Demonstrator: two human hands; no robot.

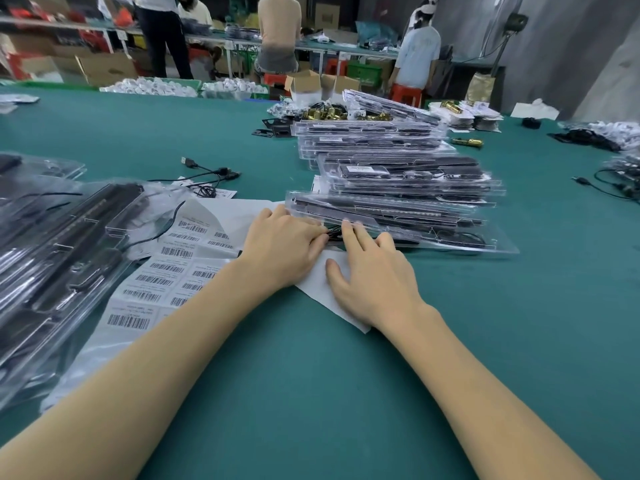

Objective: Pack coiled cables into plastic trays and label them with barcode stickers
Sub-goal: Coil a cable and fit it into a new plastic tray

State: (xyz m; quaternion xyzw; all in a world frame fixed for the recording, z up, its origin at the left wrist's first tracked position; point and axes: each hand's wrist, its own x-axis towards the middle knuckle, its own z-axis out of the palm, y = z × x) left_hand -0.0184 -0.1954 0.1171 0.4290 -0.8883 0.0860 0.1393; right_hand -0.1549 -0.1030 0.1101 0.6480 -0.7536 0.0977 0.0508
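Both hands meet mid-frame at the clear plastic tray (398, 225), left hand (282, 242) pinching the black cable (334, 233), right hand (372, 271) flat-fingered beside it; packing is underway, so next seat the coil, then take a barcode sticker (166, 270).

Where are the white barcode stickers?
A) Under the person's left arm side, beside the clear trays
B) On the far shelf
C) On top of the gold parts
A: the white barcode sticker sheets lie on the green table just left of the left hand.

Bare forearms, left hand (282, 244), right hand (372, 275), sleeveless
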